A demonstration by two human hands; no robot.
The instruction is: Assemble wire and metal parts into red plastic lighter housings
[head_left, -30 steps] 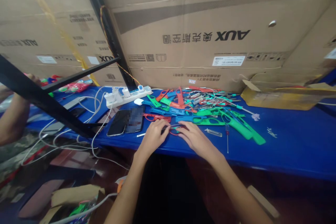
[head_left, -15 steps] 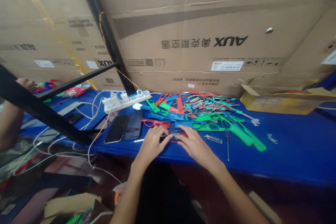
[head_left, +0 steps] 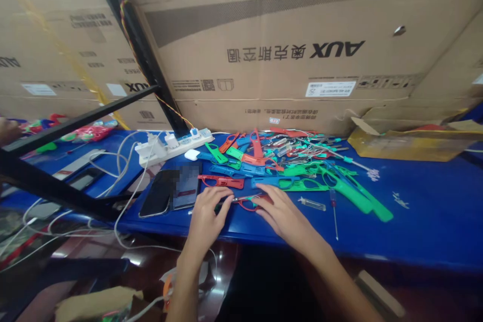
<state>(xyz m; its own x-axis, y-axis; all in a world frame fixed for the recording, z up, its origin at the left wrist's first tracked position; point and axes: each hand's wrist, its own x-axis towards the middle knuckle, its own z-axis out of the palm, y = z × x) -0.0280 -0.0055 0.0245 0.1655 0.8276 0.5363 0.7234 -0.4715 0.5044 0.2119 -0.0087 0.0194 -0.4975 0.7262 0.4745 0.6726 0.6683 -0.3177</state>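
Observation:
My left hand (head_left: 209,211) is closed around a dark-handled tool with a thin metal tip (head_left: 237,199); its exact kind is hidden by the fingers. The tip points right, at a red lighter casing (head_left: 247,205) with a trigger-guard loop. My right hand (head_left: 281,210) grips that casing, with thumb and fingers on its right end. Thin metal and teal parts show at the casing's upper edge, too small to make out. Just behind the hands lie another red lighter casing (head_left: 222,181) and a blue one (head_left: 273,181).
Lighter casings and wired parts (head_left: 287,148) are piled at the back. A small clear part (head_left: 312,204) and a screwdriver (head_left: 334,214) lie right. Two phones (head_left: 156,193) and a power strip (head_left: 188,145) stand left. A black frame post (head_left: 139,40) rises left, beside another person's hand (head_left: 8,131).
My left hand has drawn back left from the red casing, baring the tool's metal tip. My right hand stays on the casing. The view has shifted slightly right.

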